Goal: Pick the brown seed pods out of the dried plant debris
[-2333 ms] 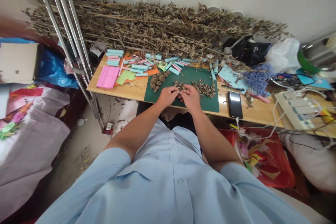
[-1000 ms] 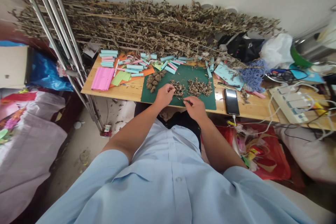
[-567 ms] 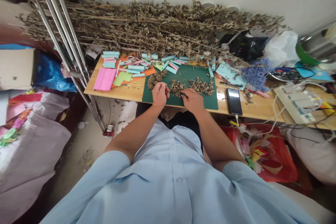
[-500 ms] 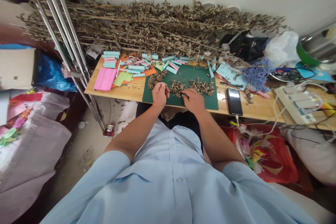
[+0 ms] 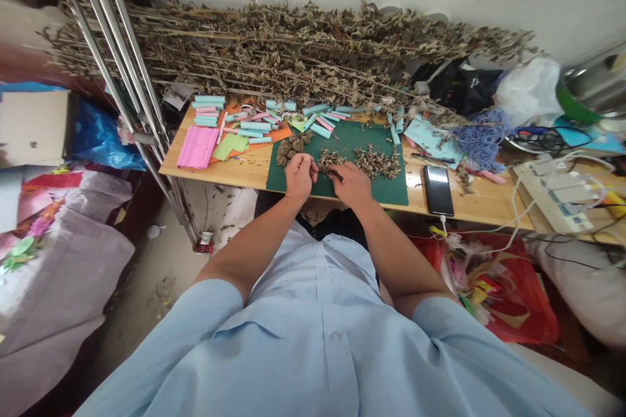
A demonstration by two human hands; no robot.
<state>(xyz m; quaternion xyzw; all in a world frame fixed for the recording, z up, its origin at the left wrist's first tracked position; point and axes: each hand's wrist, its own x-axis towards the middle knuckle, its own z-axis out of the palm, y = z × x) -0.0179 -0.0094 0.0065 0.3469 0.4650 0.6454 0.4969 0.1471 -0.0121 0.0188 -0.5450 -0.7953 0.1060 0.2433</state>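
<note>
My left hand (image 5: pixel 298 176) rests curled on the green cutting mat (image 5: pixel 391 192), its fingers closed round a small brown piece I cannot make out, just below a clump of round dried pods (image 5: pixel 292 147). My right hand (image 5: pixel 351 184) sits beside it with fingers pinched on a thin dark stick-like thing, at the edge of a small pile of dried leaves (image 5: pixel 329 159). A larger pile of dried leaves (image 5: pixel 377 163) lies to the right on the mat.
Long dried branches (image 5: pixel 274 52) are heaped along the wall. Rolled blue and pink paper tubes (image 5: pixel 254 125), pink sheets (image 5: pixel 197 146), a phone (image 5: pixel 438 181), blue cord (image 5: pixel 482 143), a power strip (image 5: pixel 555 199) and a metal rack (image 5: pixel 122 71) crowd the wooden table (image 5: pixel 235 168).
Both hands came apart from working together at the mat's middle. The left hand drew back left towards the pods and closed; the right hand shifted a little left towards the small leaf pile.
</note>
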